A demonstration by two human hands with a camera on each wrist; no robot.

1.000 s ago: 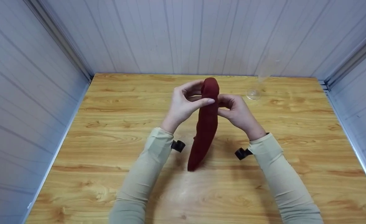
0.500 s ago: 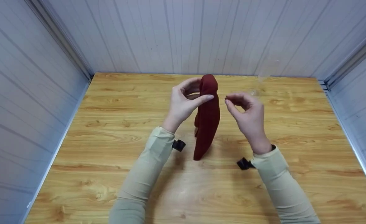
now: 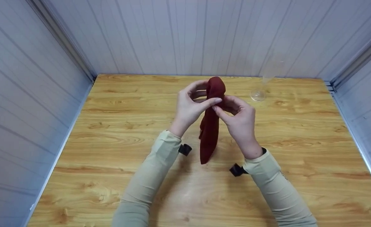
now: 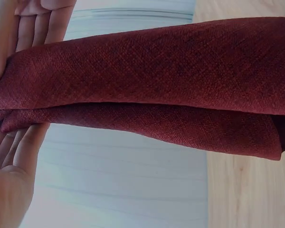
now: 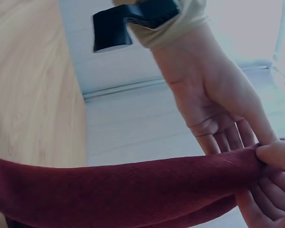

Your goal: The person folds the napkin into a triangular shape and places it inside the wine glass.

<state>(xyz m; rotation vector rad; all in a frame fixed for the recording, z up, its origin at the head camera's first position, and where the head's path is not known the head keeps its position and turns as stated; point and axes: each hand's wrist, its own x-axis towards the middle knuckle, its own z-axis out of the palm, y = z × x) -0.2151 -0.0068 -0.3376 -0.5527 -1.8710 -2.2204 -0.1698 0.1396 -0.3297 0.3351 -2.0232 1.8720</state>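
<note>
A dark red cloth napkin [image 3: 210, 138], folded into a long strip, hangs upright between both hands in the head view, its top bunched into a rounded fold. My left hand [image 3: 188, 105] grips it near that top, thumb across the front and fingers behind. From the other side, my right hand [image 3: 240, 118] pinches the napkin just below the left thumb, fingertips partly hidden behind the fabric. Two layers of the napkin [image 4: 147, 71] show lengthwise in the left wrist view. In the right wrist view, the strip [image 5: 123, 192] runs from the fingers toward the tabletop.
A clear stemmed flute glass [image 3: 258, 94] stands at the back right of the wooden table [image 3: 109, 151]. Pale panelled walls [image 3: 185, 34] enclose the table at the back and both sides. A small black wrist camera [image 3: 185, 149] sits by the left cuff, another [image 3: 237, 170] by the right.
My right hand came off the napkin and moved right, then returned to pinch it below the left thumb. The left hand keeps its grip; the napkin's lower end has swung slightly right.
</note>
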